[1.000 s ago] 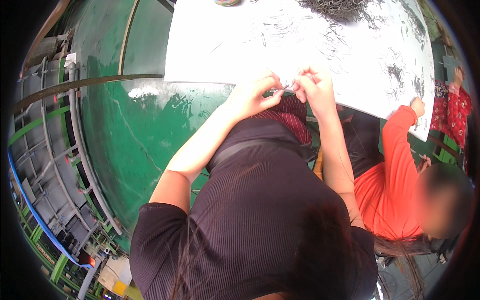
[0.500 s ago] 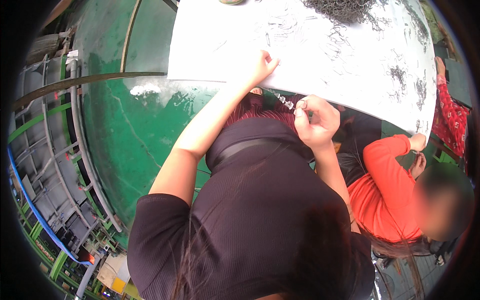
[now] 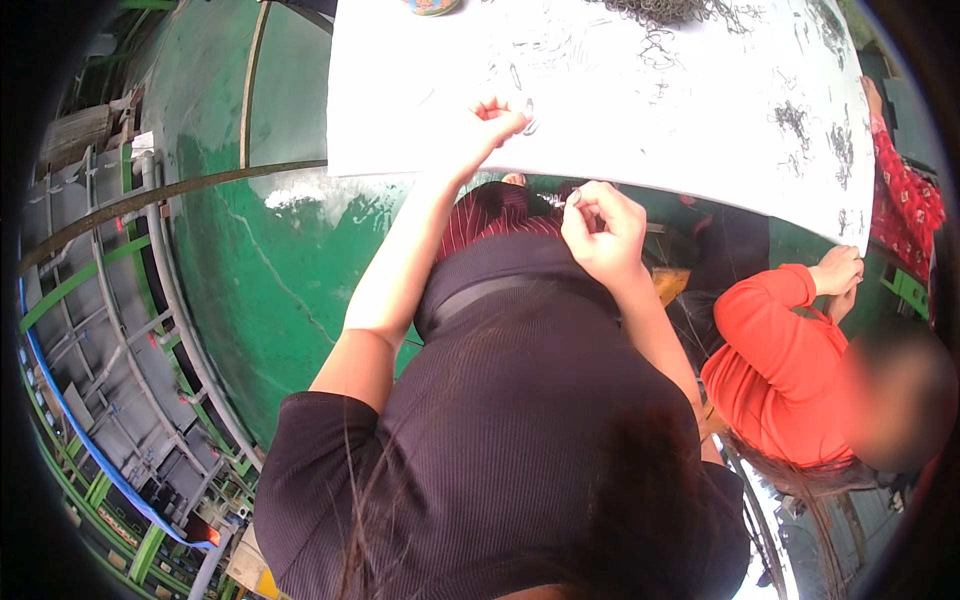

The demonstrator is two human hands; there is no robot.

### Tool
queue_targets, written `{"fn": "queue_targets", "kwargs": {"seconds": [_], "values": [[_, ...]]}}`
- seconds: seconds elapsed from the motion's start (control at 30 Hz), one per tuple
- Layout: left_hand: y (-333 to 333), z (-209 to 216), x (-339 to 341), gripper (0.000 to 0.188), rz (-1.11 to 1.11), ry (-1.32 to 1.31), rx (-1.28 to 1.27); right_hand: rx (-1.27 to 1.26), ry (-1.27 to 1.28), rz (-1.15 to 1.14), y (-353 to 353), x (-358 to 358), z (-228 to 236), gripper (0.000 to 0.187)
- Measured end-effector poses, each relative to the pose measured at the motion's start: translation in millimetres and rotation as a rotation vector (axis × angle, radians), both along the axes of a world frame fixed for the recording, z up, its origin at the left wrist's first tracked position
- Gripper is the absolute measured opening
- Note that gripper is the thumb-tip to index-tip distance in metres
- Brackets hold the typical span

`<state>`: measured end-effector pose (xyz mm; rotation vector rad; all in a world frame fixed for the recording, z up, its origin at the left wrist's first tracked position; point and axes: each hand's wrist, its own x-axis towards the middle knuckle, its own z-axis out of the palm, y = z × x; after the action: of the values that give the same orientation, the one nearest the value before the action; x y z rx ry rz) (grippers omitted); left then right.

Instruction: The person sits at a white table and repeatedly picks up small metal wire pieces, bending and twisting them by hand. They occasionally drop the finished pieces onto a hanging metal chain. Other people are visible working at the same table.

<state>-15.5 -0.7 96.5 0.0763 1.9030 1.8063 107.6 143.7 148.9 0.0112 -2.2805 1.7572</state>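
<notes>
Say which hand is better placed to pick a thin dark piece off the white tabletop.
Probably the left hand: it is over the white tabletop, close to thin dark pieces. The right hand is short of the tabletop's near edge and appears to pinch a small item.

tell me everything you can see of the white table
The white table has a smooth-looking, glare-washed top, material unclear. It lies flat at the top of the view, near edge bowed by the lens, two corners showing, far side out of the picture. On it rest a heap of thin, dark, curled pieces, more such pieces scattered mostly to the right, and a round, colourful object cut by the top edge. The left hand is over it; contact cannot be told.
</notes>
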Motion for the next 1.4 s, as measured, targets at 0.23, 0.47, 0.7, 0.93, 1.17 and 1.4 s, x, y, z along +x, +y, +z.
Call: {"fn": "queue_targets", "kwargs": {"seconds": [0.23,0.47,0.7,0.93,1.17,1.4], "values": [[16,45,43,0.017,0.05,-0.364,0.352,0.076,0.081,-0.038,2,-13,4,0.009],[16,55,45,0.017,0.038,-0.306,0.33,0.122,0.058,-0.164,-3,-18,7,0.009],[14,59,48,0.011,0.027,-0.074,0.181,0.176,0.041,-0.118,-3,-22,7,0.008],[16,56,50,0.007,-0.042,0.301,0.203,0.115,-0.072,-0.041,9,-24,-11,0.009],[13,60,48,0.007,-0.17,0.527,0.268,0.623,-0.332,-0.204,106,-67,-85,0.019],[5,53,46,0.006,-0.18,0.531,0.234,1.081,-0.335,-0.276,139,-124,-75,0.017]]}}
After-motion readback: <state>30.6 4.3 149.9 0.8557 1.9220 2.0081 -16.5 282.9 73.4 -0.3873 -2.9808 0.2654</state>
